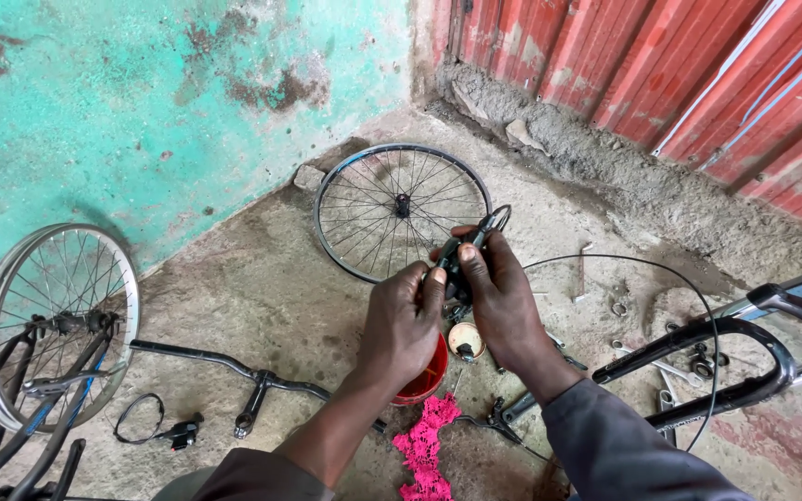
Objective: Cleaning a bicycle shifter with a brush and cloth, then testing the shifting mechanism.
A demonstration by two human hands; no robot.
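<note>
Both my hands are raised over the concrete floor, holding a small black bicycle brake part [464,252] with a metal loop at its top. My left hand [403,320] pinches its lower end with the fingertips. My right hand [503,301] wraps around its right side, thumb on top. A thin black cable [670,271] arcs from the part to the right and down. Below my hands stand a red tub [431,378] and a small round open tin [466,340].
A bare spoked wheel [401,211] lies flat by the turquoise wall. Another wheel [53,320] stands at the left. Black handlebars [234,371], a pink cloth [424,445], loose wrenches and nuts [670,362], and a black fork [744,357] lie around.
</note>
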